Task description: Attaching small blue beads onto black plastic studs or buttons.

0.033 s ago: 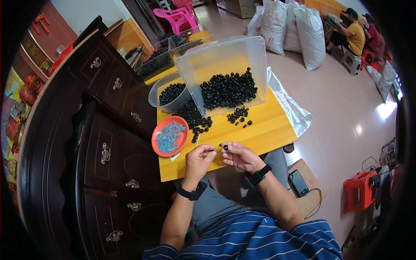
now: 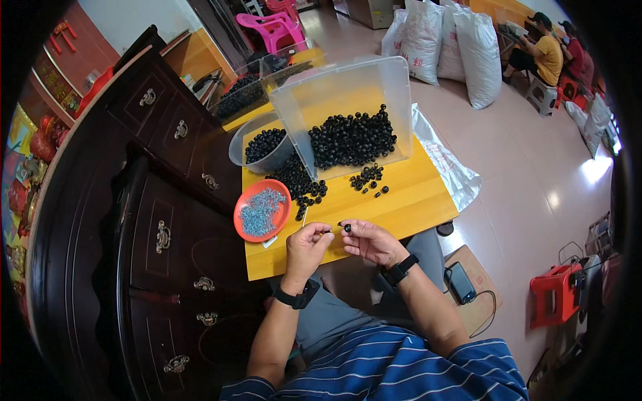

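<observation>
Over the table's near edge, my left hand (image 2: 308,251) is closed in a pinch on a tiny dark piece at the fingertips, too small to name. Just to its right, my right hand (image 2: 375,242) grips a small round black plastic part (image 2: 348,228) between thumb and fingers. The two hands are close but apart. Beyond them lies a small loose group of similar black parts (image 2: 366,178). An orange-red dish (image 2: 239,226) left of my hands holds many small bluish, clear-looking pieces (image 2: 262,211). A clear bin (image 2: 394,80) tipped on its side spills more black parts.
A round clear tub (image 2: 235,148) of black parts stands at the yellow table's (image 2: 408,207) left. A dark wooden cabinet (image 2: 180,227) borders that side. A silvery sack (image 2: 448,164) hangs by the right edge. A phone-like device (image 2: 461,283) with a cable lies right of my leg. People sit far right.
</observation>
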The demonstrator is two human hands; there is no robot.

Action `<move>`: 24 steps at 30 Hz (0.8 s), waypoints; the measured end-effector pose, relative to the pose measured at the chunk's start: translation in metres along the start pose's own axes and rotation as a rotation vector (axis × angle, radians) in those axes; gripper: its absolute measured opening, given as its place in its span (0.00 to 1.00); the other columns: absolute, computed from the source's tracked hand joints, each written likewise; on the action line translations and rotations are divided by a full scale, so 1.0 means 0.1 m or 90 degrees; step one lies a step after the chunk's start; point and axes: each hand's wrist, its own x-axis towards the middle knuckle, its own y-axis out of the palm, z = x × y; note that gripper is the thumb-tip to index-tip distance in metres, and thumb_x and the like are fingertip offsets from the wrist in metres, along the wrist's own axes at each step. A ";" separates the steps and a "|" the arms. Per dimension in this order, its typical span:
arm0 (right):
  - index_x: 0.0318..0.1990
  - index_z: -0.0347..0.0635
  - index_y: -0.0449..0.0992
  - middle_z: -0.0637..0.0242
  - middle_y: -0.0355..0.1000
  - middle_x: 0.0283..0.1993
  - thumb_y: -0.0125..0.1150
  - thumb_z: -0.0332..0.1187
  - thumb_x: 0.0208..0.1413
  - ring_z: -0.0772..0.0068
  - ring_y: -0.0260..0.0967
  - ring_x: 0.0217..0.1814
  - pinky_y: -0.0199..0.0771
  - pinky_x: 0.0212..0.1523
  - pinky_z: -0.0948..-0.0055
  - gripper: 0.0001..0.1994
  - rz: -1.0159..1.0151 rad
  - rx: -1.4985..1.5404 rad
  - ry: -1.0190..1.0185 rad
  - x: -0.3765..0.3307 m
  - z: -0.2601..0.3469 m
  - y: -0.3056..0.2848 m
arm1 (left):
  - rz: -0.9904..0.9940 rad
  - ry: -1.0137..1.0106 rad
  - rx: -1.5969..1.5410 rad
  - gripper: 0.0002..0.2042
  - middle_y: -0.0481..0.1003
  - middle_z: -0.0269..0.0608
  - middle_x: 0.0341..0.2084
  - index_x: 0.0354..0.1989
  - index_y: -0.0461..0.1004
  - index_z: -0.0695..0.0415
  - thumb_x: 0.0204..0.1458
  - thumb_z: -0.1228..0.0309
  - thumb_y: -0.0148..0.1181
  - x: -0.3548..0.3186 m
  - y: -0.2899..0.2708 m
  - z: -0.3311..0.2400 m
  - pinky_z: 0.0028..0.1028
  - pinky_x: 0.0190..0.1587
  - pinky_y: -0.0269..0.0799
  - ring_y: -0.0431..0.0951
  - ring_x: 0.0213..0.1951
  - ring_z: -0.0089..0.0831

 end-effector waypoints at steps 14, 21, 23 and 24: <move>0.50 0.44 0.73 0.70 0.77 0.42 0.58 0.36 0.63 0.78 0.75 0.44 0.78 0.46 0.75 0.11 -0.012 -0.052 0.002 0.03 -0.03 0.02 | 0.032 0.039 0.065 0.07 0.81 0.37 0.31 0.40 0.79 0.66 0.53 0.79 0.63 0.00 0.09 -0.18 0.20 0.35 0.75 0.78 0.30 0.18; 0.49 0.44 0.73 0.70 0.77 0.43 0.58 0.37 0.63 0.79 0.75 0.43 0.78 0.46 0.75 0.11 -0.011 -0.049 0.007 0.02 -0.03 0.02 | 0.002 0.067 0.072 0.05 0.82 0.41 0.30 0.37 0.77 0.66 0.51 0.81 0.63 0.01 0.11 -0.10 0.22 0.34 0.76 0.82 0.31 0.22; 0.49 0.44 0.73 0.69 0.77 0.43 0.58 0.36 0.63 0.78 0.76 0.43 0.78 0.46 0.75 0.11 -0.009 -0.036 0.008 0.02 -0.03 0.02 | -0.035 0.113 -0.022 0.06 0.81 0.43 0.34 0.37 0.76 0.66 0.52 0.82 0.62 0.01 0.14 -0.02 0.22 0.36 0.77 0.82 0.33 0.23; 0.49 0.44 0.73 0.69 0.77 0.43 0.58 0.36 0.63 0.78 0.76 0.43 0.78 0.46 0.75 0.11 -0.010 -0.034 0.008 0.02 -0.03 0.01 | -0.034 0.112 -0.022 0.06 0.81 0.43 0.34 0.37 0.76 0.66 0.52 0.82 0.62 0.00 0.14 0.00 0.22 0.36 0.77 0.82 0.33 0.23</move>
